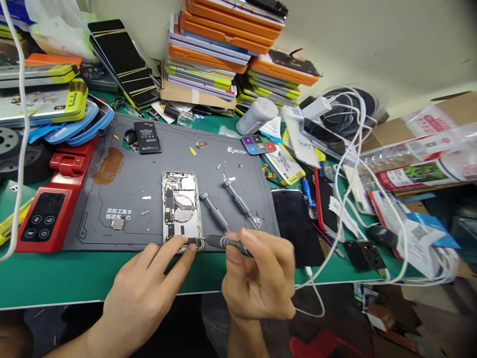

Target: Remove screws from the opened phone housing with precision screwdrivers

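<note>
So there's an opened-up smartphone [191, 188] on the grey repair mat [208, 149], over at the mat's 6 o'clock edge, guts showing. Left hand [143, 283] comes in from 7 o'clock, fingers spread, with two fingertips down on the phone's bottom end. Right hand [261, 276], at 4 o'clock, pinches a precision screwdriver [216, 241] between thumb and fingers, tip at the phone's 5 o'clock corner. Can't tell if the bit's actually seated in a screw.

That's my worry tbh: a skewed bit could cam out, chew up the head or skate into the parts, and those fingertips are right beside it. Leaning too hard on that end might also shift the phone, since it's so near the edge. And the loose metal bits [146, 198] at 9 o'clock are just lying there, so a stray sleeve or bump could scatter them. Phone battery [147, 137] at 11 looks safely out of reach.
</note>
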The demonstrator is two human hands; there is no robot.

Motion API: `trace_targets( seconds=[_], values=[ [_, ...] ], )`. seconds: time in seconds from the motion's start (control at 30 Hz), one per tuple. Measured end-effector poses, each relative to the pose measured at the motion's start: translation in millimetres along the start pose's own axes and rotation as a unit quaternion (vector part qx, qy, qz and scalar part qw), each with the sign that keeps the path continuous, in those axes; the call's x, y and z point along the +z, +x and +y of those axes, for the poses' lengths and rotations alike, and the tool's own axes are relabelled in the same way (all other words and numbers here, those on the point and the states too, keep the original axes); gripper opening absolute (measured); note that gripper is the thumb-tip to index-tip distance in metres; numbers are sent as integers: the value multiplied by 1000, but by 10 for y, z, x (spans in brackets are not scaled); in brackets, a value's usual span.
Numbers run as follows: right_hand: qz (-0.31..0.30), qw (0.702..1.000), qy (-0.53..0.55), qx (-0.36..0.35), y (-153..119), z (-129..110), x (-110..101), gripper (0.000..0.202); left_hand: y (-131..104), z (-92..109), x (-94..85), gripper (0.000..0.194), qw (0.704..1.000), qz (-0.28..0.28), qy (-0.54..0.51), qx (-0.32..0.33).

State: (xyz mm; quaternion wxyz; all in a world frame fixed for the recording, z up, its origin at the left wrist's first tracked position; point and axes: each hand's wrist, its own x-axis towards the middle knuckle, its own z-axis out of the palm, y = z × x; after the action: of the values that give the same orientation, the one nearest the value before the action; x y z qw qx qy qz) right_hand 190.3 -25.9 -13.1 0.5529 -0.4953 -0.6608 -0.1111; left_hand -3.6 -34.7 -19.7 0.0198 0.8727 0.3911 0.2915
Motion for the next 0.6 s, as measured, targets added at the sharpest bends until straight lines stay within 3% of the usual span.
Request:
trace_targets(
  seconds=[0.1,0.23,0.4,0.6],
  values=[
    [0,1000,14,16,16,8,13,65,-38,-6,8,39,1000,-5,3,1],
    [14,1000,20,18,11,10,16,64,-48,2,10,38,998,-14,27,49],
    [16,999,27,7,-43,52,-11,61,23,40,0,30,998,23,34,53],
    [-30,998,57,5,-132,81,36,75,24,54,-18,31,997,41,22,69]
  ],
)
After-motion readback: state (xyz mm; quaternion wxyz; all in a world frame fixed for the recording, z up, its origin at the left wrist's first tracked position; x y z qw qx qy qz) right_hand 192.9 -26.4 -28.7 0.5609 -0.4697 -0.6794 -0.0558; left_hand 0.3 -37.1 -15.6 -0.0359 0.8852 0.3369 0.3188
